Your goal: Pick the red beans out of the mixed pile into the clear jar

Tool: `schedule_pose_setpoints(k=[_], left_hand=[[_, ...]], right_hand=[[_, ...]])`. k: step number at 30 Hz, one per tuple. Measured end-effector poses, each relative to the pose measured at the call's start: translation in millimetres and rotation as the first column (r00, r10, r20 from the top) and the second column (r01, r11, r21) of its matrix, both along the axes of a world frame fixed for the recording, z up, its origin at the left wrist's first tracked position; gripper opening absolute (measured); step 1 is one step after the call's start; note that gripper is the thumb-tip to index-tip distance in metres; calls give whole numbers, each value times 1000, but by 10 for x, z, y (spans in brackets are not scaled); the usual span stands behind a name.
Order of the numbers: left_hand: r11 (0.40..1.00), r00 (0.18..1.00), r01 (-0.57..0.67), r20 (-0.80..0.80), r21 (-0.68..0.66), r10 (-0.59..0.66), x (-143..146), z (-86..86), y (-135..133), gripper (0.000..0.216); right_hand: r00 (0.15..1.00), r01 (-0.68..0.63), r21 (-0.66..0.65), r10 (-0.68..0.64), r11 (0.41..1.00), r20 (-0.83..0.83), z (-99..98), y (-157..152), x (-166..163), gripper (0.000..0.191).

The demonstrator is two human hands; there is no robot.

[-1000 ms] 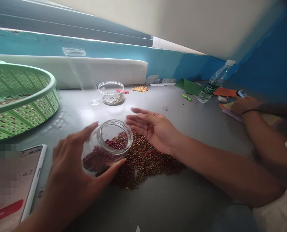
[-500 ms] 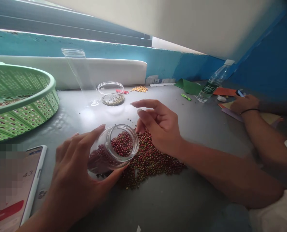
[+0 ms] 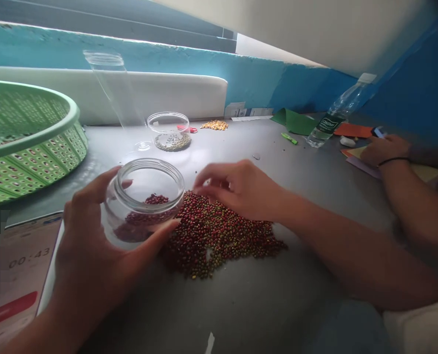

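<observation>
Nearest, a white scrap [image 3: 210, 343] lies on the grey table [image 3: 263, 314], and to its left a phone [image 3: 23, 275] shows 00:43, where the seconds read 42 a second ago. The left hand [image 3: 97, 241] is clamped around a glass jar [image 3: 145, 201], thumb along the near side and fingers round the far left. The jar, tipped toward the right hand in the earlier frames, now stands more upright with its mouth facing up, and the red beans in it, which had slid toward the mouth, lie lower down; whether its base touches the table cannot be told. Just right of the jar spreads a pile of red and green beans [image 3: 222, 241]. The right hand [image 3: 241, 191], apart from the left, was palm open a second ago; now its fingers bend down at the pile's far edge, and whether they pinch any beans cannot be told. Beyond, at left, sits a green basket [image 3: 30, 172]; farther back are a clear round dish [image 3: 169, 132] of pale seeds, a tall clear jar [image 3: 110, 91], yellow kernels [image 3: 214, 125] and, to the right, a water bottle [image 3: 331, 118] near a co-worker's hand [image 3: 387, 150].
</observation>
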State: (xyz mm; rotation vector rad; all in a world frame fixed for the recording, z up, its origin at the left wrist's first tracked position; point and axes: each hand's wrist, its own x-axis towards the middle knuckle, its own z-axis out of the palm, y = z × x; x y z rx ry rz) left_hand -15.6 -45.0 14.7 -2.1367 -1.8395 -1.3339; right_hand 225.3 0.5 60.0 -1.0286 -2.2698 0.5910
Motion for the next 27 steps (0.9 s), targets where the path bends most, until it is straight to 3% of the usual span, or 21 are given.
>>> schedule_pose_setpoints(k=[3,7,13,20,24,26,27], left_hand=[[1000,1000,-4,-3,2,4,-26,-11,-6,97],[999,999,43,-15,-3,-43,-23,-31,-23,94],[998,998,58,-21,3,-58,-2,-33,-8,93],[998,998,64,-24,-7,-64,-28,-39,-5,93],[998,998,54,-23,-17,-54,-27,-39,-1,93],[999,999,45,-20,-21,-45,-25,-35,-2,93],[999,999,41,-22,-21,-41,-25,-34,-4,93]], right_hand=[[927,-183,-117,211,976,310,51,40,67,17],[833,-341,-308,438,888,339,126,-2,86,18],[786,-396,-369,518,841,336,20,7,19,14],[804,-388,-355,501,850,320,-5,10,-8,12],[915,-324,-392,391,861,104,-15,3,-40,14],[963,-262,-539,258,800,-85,-62,21,-63,14],[968,-249,-635,175,731,-178,-94,37,-76,15]])
